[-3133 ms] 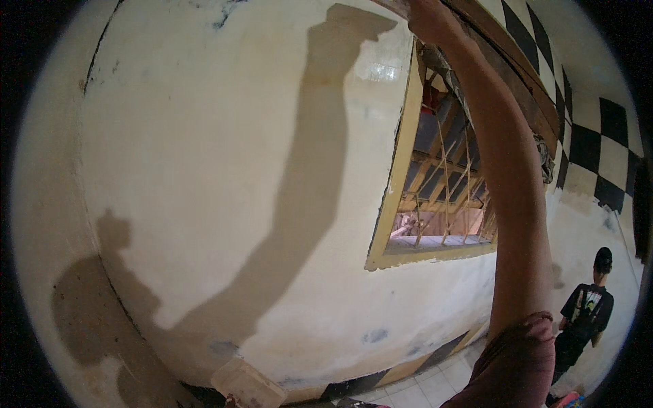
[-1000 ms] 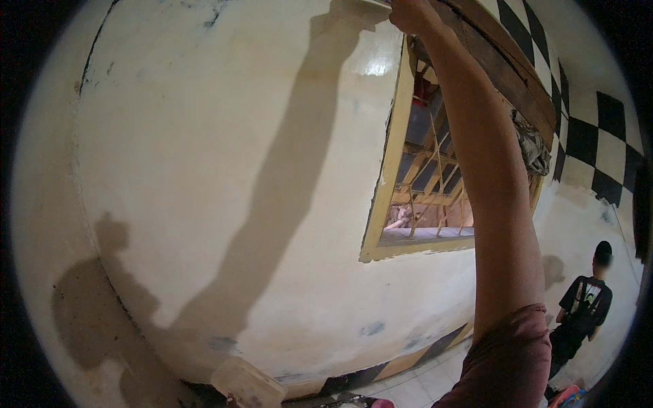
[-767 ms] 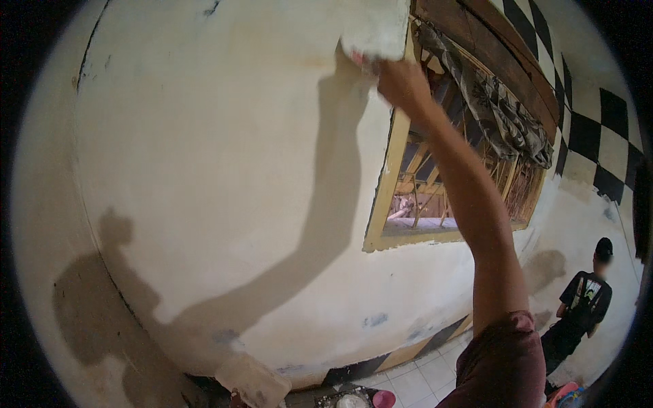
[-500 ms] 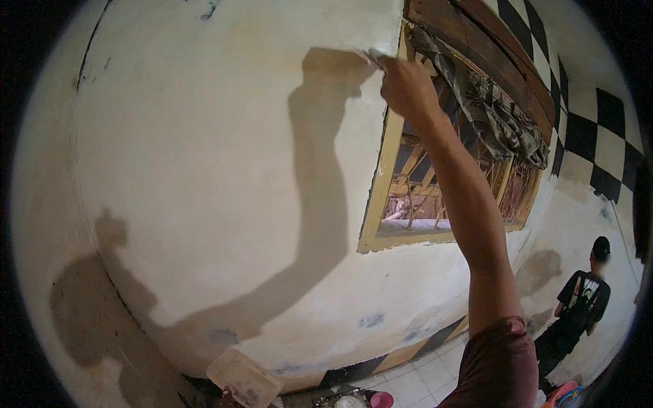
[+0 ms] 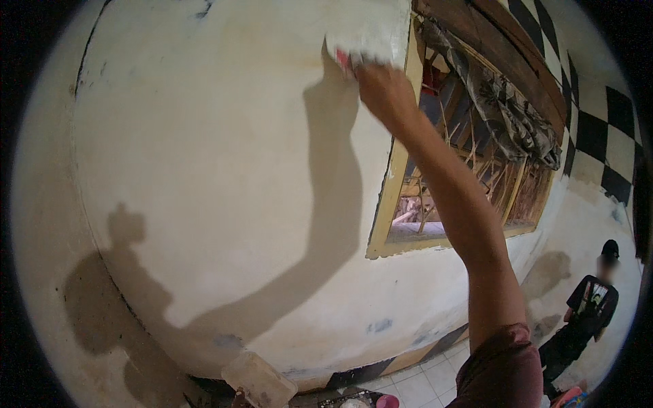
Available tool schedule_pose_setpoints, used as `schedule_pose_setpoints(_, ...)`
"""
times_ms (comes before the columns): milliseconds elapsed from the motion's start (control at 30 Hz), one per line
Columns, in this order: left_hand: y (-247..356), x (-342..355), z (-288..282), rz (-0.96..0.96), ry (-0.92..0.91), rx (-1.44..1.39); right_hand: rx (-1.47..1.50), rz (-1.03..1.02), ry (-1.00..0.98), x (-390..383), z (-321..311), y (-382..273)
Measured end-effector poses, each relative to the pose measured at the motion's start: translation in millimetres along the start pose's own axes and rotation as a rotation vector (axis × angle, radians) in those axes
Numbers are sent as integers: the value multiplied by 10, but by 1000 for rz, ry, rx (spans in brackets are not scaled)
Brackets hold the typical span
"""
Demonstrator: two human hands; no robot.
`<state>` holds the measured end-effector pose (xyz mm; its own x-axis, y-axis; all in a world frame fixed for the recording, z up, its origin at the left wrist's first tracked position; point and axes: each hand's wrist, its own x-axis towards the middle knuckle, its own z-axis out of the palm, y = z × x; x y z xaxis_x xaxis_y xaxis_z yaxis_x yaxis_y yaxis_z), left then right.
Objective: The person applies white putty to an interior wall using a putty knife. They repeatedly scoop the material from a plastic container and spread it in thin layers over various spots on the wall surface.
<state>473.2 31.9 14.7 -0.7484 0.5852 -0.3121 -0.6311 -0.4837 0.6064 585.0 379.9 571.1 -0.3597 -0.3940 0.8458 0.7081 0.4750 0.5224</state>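
Observation:
My right arm reaches up from the lower right. Near the window's upper left corner my right hand (image 5: 382, 87) is closed round a small hand tool (image 5: 342, 58) with a red part and a pale edge. Motion smears the tool, so its exact kind cannot be made out. It is held at the cream wall (image 5: 224, 149), and I cannot tell whether it touches. Around it the wall has a whiter, glossier patch. A long shadow of the arm falls below the hand. My left hand is out of view.
Right of the hand is a yellow-framed window (image 5: 382, 204) with bars and a bunched patterned curtain (image 5: 507, 115). At the wall's foot are a pale rectangular plastic piece (image 5: 262, 382) and a pink container (image 5: 386, 401). A person in black (image 5: 590, 299) stands at the right.
My right hand has moved left along the wall with the tool, off the window frame. The view has shifted slightly, and the person at the right has turned somewhat.

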Motion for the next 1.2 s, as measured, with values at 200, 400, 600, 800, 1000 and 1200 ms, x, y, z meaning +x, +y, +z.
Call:
schedule_pose_setpoints(200, -84, 74, 11, -32, -117, -56, -116, 92, -66, 644, -351, 761)
schedule_pose_setpoints(400, -100, 103, -125, 3, -97, -20, -464, -6, -288, 1704, -201, 1240)
schedule_pose_setpoints(600, -138, 146, -404, 260, -138, 180, -208, 14, -319, 792, -253, 632)
schedule_pose_setpoints(800, -201, 260, -555, 211, -125, 72, -113, 196, -327, 915, -677, 694)
schedule_pose_setpoints(1000, -139, 191, -385, 102, -79, -7, -138, 46, -117, 1342, -196, 947)
schedule_pose_setpoints(1200, -9, 78, -229, 38, 45, -183, -180, 42, -186, 704, -368, 777)
